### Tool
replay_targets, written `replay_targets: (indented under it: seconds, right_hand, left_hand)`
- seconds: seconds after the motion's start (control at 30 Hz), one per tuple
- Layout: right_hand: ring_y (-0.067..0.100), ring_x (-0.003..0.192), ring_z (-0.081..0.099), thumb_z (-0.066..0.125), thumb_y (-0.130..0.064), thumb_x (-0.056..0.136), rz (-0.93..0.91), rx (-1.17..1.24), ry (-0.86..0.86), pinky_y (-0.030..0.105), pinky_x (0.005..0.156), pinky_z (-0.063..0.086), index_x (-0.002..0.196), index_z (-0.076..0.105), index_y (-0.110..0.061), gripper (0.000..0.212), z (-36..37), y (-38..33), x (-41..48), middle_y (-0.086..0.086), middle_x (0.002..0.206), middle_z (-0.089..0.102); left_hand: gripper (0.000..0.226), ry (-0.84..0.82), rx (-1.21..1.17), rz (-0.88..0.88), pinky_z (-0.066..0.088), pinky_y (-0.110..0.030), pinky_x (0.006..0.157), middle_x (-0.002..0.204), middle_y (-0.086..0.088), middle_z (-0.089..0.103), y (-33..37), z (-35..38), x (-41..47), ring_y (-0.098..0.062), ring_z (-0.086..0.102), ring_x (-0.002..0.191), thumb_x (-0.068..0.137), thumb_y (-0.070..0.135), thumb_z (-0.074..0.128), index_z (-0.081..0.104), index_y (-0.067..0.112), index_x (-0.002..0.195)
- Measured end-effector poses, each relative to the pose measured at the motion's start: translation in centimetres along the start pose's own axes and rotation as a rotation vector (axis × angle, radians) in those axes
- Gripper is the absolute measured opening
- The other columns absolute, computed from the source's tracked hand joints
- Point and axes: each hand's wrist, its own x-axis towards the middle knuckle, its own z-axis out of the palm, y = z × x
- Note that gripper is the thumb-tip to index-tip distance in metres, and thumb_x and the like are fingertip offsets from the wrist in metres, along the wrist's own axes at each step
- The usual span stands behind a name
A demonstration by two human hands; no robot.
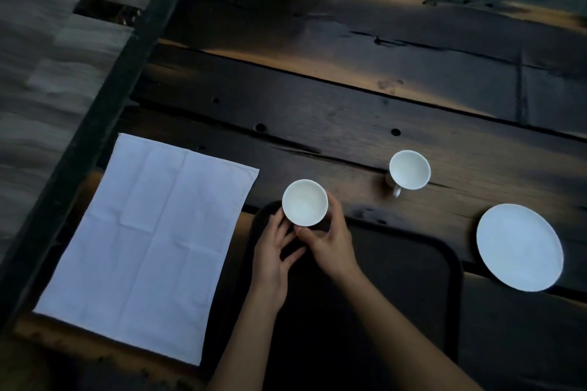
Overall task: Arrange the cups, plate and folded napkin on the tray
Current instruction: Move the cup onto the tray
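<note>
A white cup [305,202] sits at the far left corner of the black tray [451,267]. My right hand [330,241] wraps around the cup's near and right side. My left hand [273,251] touches its left side with the fingers spread. A second white cup [409,169] with a handle stands on the wooden table beyond the tray. To the right of the tray lies a white plate [519,247]. A white napkin [149,241] is spread flat on the table to the left of the tray.
The dark plank table [349,89] has cracks and small holes. Its left edge [104,111] runs diagonally, with grey floor [38,73] beyond. The light is dim.
</note>
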Motion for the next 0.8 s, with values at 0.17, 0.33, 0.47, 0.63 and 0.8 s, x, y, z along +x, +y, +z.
replay_targets:
  seconds: [0.17,0.33,0.47,0.63,0.8]
  right_hand:
    - [-0.021,0.098,0.063,0.08,-0.013,0.079,0.045,-0.023,-0.014,0.004,0.077,0.049,0.141,0.045,-0.038,0.075,1.0,1.7,-2.6,-0.023,0.13,0.062]
    - [-0.012,0.096,0.068,0.08,-0.02,0.078,0.092,-0.088,-0.053,0.007,0.074,0.052,0.13,0.04,-0.053,0.074,2.1,2.8,-3.8,-0.039,0.119,0.058]
    - [-0.007,0.09,0.072,0.081,-0.026,0.075,0.116,-0.129,-0.067,0.01,0.073,0.054,0.127,0.039,-0.055,0.073,3.1,3.4,-4.0,-0.034,0.117,0.061]
    - [0.005,0.097,0.072,0.081,-0.03,0.073,0.111,-0.146,-0.061,0.021,0.081,0.058,0.129,0.037,-0.05,0.074,3.7,3.8,-3.8,-0.019,0.125,0.062]
    - [0.002,0.101,0.071,0.08,-0.022,0.077,0.104,-0.121,-0.054,0.008,0.076,0.052,0.131,0.038,-0.049,0.074,4.0,3.5,-3.5,-0.018,0.127,0.061]
  left_hand:
    - [0.028,0.072,0.03,0.012,0.059,-0.037,0.086,0.126,0.014,0.071,-2.1,-1.6,-1.6,-0.009,0.069,0.113,0.103,0.033,0.053,0.068,0.046,0.123]
    - [0.03,0.154,0.033,0.009,0.059,-0.039,0.088,0.126,0.011,0.071,-3.5,-3.2,-2.3,-0.012,0.069,0.114,0.1,0.026,0.06,0.068,0.04,0.126]
    - [0.035,0.171,0.038,0.01,0.056,-0.047,0.097,0.133,0.003,0.068,-3.9,-4.0,-2.4,-0.017,0.065,0.122,0.099,0.024,0.062,0.064,0.032,0.133]
    - [0.033,0.197,0.025,0.015,0.058,-0.043,0.093,0.134,0.003,0.067,-3.9,-4.3,-2.0,-0.017,0.065,0.121,0.1,0.02,0.061,0.064,0.034,0.13]
    - [0.033,0.216,0.037,0.014,0.061,-0.031,0.081,0.127,0.011,0.068,-3.7,-4.2,-1.4,-0.013,0.065,0.119,0.099,0.022,0.062,0.064,0.036,0.13]
